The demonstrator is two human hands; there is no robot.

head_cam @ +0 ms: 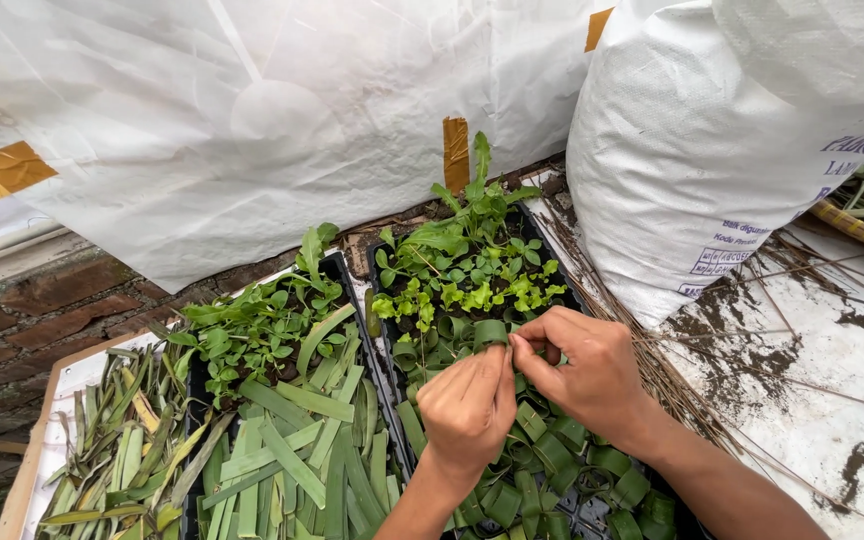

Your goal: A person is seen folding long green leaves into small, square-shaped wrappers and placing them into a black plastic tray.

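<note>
Leaf loop [490, 333] at frame centre, above seedling tray [562, 300], pinched between left hand [467, 405] and right hand [582, 370]; strip axis left-right, both hands closed on it, equally near.

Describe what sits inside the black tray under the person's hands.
The black tray holds small seedlings at its far end and curled green leaf strips nearer. Both hands cover its middle, hiding what lies beneath.
</note>
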